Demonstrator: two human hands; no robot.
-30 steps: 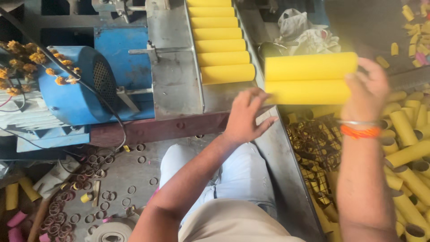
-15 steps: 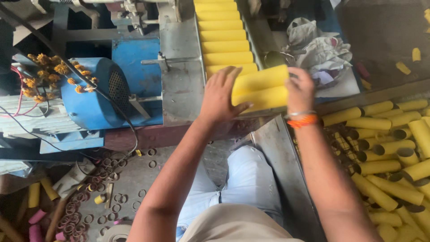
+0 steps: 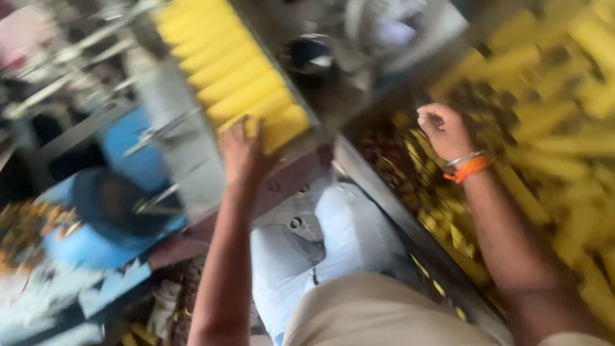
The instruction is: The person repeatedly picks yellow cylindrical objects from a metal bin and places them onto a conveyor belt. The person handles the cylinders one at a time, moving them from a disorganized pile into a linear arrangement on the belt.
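Pressing spread left hand (image 3: 242, 154) against yellow tubes (image 3: 282, 125) (nearest row); right hand (image 3: 445, 131) curled, empty

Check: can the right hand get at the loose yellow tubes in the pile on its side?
Probably yes. The right hand is empty, loosely curled, and hangs right over the pile of yellow tubes with nothing between them. The picture is blurred, so the exact gap is unclear.

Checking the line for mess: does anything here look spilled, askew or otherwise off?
The picture is motion-blurred, so small faults can't be judged. The yellow tubes lie in an even row in the chute, left hand at the nearest one. The right hand hovers over a loose tube pile, jumbled at all angles. Small bits are scattered on the floor.
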